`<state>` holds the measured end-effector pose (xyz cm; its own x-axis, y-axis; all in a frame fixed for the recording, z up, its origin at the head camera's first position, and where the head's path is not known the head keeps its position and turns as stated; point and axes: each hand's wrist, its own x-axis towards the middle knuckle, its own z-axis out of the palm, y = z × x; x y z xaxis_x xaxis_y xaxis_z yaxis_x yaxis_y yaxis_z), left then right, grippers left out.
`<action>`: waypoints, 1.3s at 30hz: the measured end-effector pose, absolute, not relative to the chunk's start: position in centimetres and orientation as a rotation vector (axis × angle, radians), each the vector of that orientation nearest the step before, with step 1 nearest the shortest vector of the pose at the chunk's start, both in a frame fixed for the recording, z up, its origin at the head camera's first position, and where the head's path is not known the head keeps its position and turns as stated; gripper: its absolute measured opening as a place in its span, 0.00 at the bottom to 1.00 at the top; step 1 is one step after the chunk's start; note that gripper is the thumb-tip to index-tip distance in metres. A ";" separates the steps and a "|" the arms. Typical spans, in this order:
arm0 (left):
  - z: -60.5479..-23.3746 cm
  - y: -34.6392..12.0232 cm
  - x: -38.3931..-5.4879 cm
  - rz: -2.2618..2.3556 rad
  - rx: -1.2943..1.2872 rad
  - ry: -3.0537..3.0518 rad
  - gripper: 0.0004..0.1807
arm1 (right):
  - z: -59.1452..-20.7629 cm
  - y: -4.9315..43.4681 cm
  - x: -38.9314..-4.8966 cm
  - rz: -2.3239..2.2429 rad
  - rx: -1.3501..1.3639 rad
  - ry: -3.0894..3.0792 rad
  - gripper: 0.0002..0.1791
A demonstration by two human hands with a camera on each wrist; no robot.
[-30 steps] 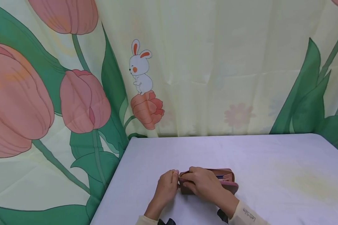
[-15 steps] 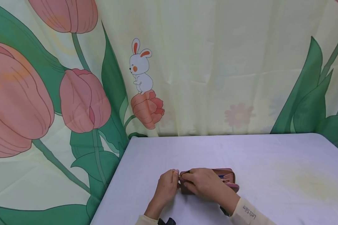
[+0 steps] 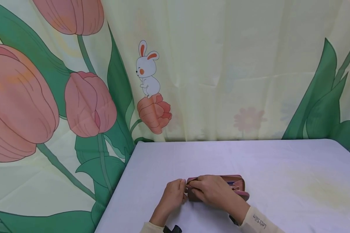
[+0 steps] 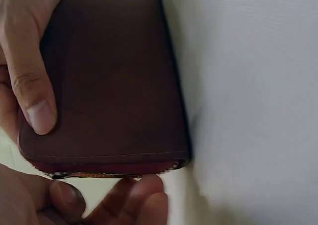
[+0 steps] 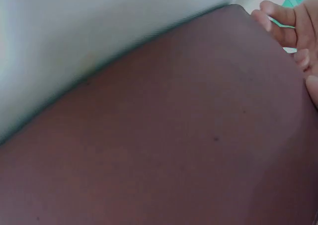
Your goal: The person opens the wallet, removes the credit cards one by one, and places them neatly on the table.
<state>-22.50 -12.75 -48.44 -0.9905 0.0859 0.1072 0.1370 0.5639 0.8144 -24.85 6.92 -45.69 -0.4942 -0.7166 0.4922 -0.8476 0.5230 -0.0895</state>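
Observation:
A brown zip-around wallet (image 3: 194, 196) stands on the table, its top gaping at the right end, where a pinkish lining and inner pockets show. My right hand (image 3: 211, 191) grips it near the left corner; in the left wrist view that thumb (image 4: 40, 116) presses flat on the brown face. At the wallet's left end is my left hand (image 3: 172, 195), thumb and fingers pinching at the zipper slider (image 4: 58, 176). The zipper teeth (image 4: 107, 175) run along this end. The pull itself is mostly hidden by the fingers. The wallet's broad side (image 5: 164, 125) fills the right wrist view.
A white cloth covers the table (image 3: 280, 168), with a faint yellowish stain (image 3: 323, 192) on the right. Behind it hangs a curtain (image 3: 198, 71) printed with tulips and a rabbit. Dark straps (image 3: 172, 229) show at the wrists.
My left hand has shifted slightly down along the wallet's left end, toward me. The right hand keeps its grip, and the wallet has barely moved.

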 end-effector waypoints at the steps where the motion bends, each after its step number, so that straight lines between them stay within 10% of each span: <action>1: -48.5 -12.7 -22.5 -1.430 -0.192 -2.727 0.21 | -45.7 7.0 -24.8 0.463 1.288 -2.384 0.07; 39: -49.8 -12.7 -22.1 -1.260 -0.143 -2.841 0.23 | -45.7 6.9 -25.3 0.485 1.412 -2.308 0.06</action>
<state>-22.09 -12.71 -49.76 -0.9953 0.0716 0.0654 0.0965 0.6676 0.7383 -25.34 6.85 -45.70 -0.4163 -0.7621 0.4959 -0.8973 0.4326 -0.0884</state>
